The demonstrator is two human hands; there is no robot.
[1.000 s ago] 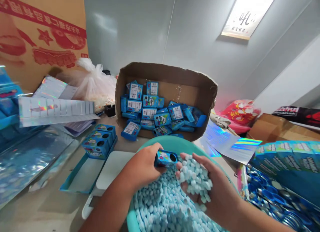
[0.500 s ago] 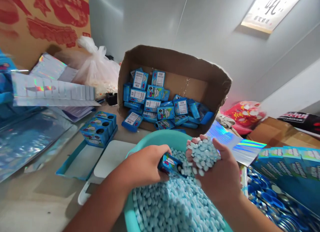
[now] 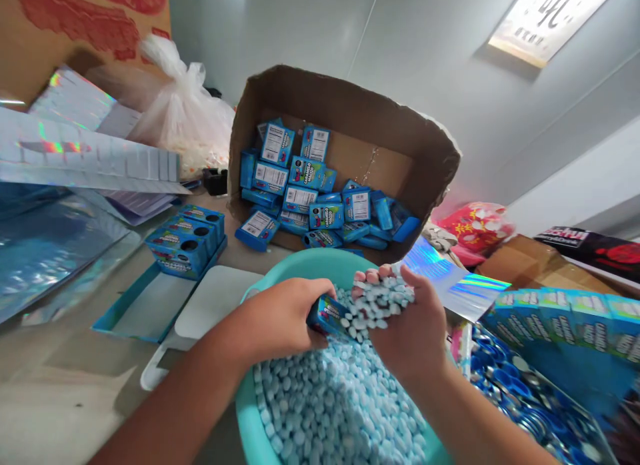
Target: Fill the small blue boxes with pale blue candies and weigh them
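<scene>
My left hand (image 3: 287,318) is wrapped round a small blue candy box (image 3: 329,315), which lies tilted over the basin. Beside it, my right hand (image 3: 415,331) is cupped palm up, holding a heap of pale blue candies (image 3: 383,295). Candies at the edge of the heap meet the end of the box. Under both hands stands a turquoise basin (image 3: 320,259) with loose pale blue candies (image 3: 345,405) in it. My left fingers hide part of the box, and its opening is hard to make out.
Behind the basin, a cardboard carton (image 3: 400,128) holds several blue boxes. On the left are a white scale (image 3: 217,298), a blue tray (image 3: 150,308) with boxes with round holes, and a tied plastic bag (image 3: 183,111). Blue-and-silver round pieces (image 3: 520,385) lie at right.
My right hand has moved left and tilted toward the box; its heap of candies has shrunk and spread against the box end. The whole view has shifted slightly.
</scene>
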